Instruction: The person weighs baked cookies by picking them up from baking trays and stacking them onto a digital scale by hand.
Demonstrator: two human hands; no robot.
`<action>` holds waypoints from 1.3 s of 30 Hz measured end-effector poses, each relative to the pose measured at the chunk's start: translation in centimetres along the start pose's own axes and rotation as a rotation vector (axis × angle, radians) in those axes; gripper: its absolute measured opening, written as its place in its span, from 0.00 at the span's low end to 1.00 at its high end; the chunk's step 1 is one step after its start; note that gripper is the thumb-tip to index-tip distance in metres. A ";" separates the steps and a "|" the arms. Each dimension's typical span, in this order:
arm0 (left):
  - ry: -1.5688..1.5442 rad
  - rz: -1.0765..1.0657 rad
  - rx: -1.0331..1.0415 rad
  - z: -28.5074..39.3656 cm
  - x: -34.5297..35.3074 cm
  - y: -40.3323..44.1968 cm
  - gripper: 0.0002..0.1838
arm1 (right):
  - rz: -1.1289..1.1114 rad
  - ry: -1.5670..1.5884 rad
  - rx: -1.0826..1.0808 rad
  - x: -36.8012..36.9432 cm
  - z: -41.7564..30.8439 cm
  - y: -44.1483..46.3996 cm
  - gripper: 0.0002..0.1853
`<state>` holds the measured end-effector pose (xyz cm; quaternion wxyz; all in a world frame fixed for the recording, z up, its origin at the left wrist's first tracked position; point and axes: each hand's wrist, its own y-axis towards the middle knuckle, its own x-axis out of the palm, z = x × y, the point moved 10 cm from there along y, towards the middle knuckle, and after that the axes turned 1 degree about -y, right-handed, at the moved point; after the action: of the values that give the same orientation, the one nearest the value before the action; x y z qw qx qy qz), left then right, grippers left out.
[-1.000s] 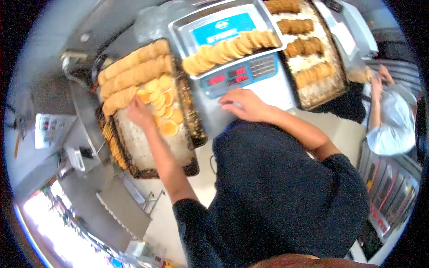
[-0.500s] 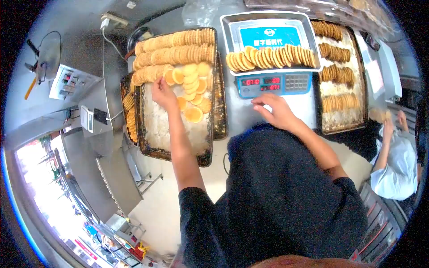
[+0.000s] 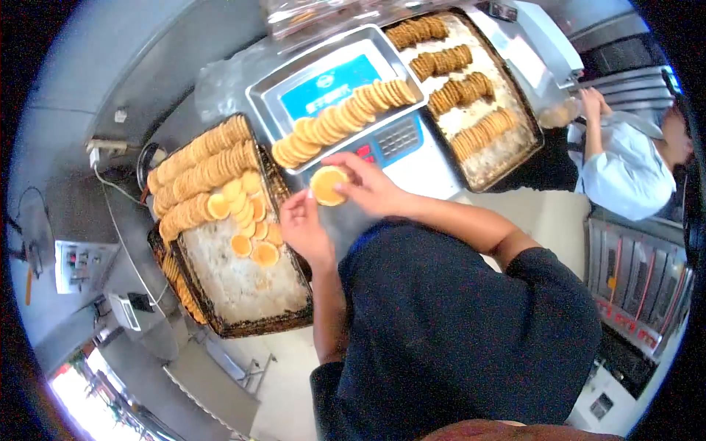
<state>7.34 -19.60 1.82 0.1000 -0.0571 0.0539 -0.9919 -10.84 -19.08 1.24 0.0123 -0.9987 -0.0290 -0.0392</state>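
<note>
A round golden cookie [image 3: 329, 186] is held up in front of my body, just below the scale. My right hand [image 3: 371, 189] pinches it, thumb on its face and fingers behind. At its left edge, the curled fingers of my left hand [image 3: 305, 229] meet the same cookie. To the left lies a dark-rimmed baking tray [image 3: 243, 298] with packed rows of cookies [image 3: 213, 170] and several loose ones [image 3: 241, 245]. Beyond my hands, a metal pan [image 3: 266, 95] sits on a blue scale [image 3: 398, 137], with a line of overlapping cookies [image 3: 342, 121] inside it.
Another baking tray [image 3: 507, 158] at the right carries several rows of cookies. Plastic bags [image 3: 316, 16] lie behind the pan. A person in a light top [image 3: 621, 173] works at far right, hands near a clear container [image 3: 559, 114]. A wall socket [image 3: 110, 149] with a cable is at left.
My left hand has left the tray and come right to meet my right hand. A cookie is now between them. The view has turned, shifting the trays and scale.
</note>
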 end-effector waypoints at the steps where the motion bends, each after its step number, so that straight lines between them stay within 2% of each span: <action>1: -0.060 -0.038 -0.037 -0.3 1.3 -0.7 0.08 | 0.097 -0.093 -0.030 -2.1 -0.1 -0.1 0.29; 4: -0.114 -0.070 -0.053 -0.5 2.5 -1.6 0.09 | 0.391 -0.262 -0.026 -11.1 -1.1 -0.6 0.26; 5: -0.101 -0.074 -0.028 -0.3 2.6 -1.7 0.09 | 0.508 -0.157 -0.001 -14.5 -0.6 -0.4 0.24; 6: -0.104 -0.069 -0.025 -0.7 2.3 -1.7 0.09 | 0.563 -0.237 -0.107 -17.9 -0.8 0.2 0.23; 7: -0.087 -0.102 -0.045 -1.8 2.0 -1.6 0.10 | 0.566 -0.110 0.045 -20.4 0.0 0.3 0.21; 8: -0.067 -0.139 -0.064 -2.5 2.0 -1.4 0.10 | 0.584 -0.181 -0.056 -22.3 -0.8 0.9 0.19; 11: -0.107 -0.177 -0.127 -2.9 3.1 -2.0 0.09 | 0.622 -0.157 0.049 -24.5 -1.3 1.7 0.20; 13: -0.066 -0.212 -0.115 -2.5 4.0 -2.4 0.10 | 0.652 -0.314 0.197 -25.4 -0.1 2.1 0.18; 14: -0.026 -0.240 -0.103 -2.4 4.3 -2.5 0.10 | 0.651 -0.312 0.196 -25.8 0.2 2.1 0.18; 16: -0.026 -0.244 -0.106 -2.6 4.3 -2.6 0.11 | 0.551 -1.052 0.006 -24.6 -3.0 3.0 0.15; 24: -0.027 -0.161 -0.167 -3.4 2.2 -2.9 0.10 | 0.750 -0.983 -0.018 -26.6 -3.4 1.5 0.12; 25: -0.023 -0.165 -0.156 -3.3 2.2 -2.7 0.10 | 0.753 -0.984 -0.071 -26.7 -4.0 1.4 0.12; 26: -0.013 -0.167 -0.149 -3.3 2.0 -2.7 0.11 | 0.750 -0.930 0.011 -27.3 -3.3 1.0 0.13; 29: 0.013 -0.152 -0.149 -3.1 1.9 -2.5 0.12 | 0.769 -0.941 -0.048 -26.7 -4.7 0.2 0.13; 30: -0.007 -0.160 -0.146 -3.1 2.0 -2.4 0.12 | 0.767 -0.956 -0.131 -25.9 -5.8 0.1 0.14; 32: -0.006 -0.150 -0.118 -3.2 1.9 -2.2 0.11 | 0.772 -0.723 0.059 -26.1 -4.6 -0.7 0.14; 39: 0.032 -0.158 -0.098 -3.0 1.9 -2.2 0.11 | 0.743 -0.633 -0.007 -25.8 -4.0 -1.8 0.15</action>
<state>4.69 -17.54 -0.65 0.0179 -0.0501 0.0992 -0.9936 -36.91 -18.83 3.22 0.0125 -0.9045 0.3274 0.2731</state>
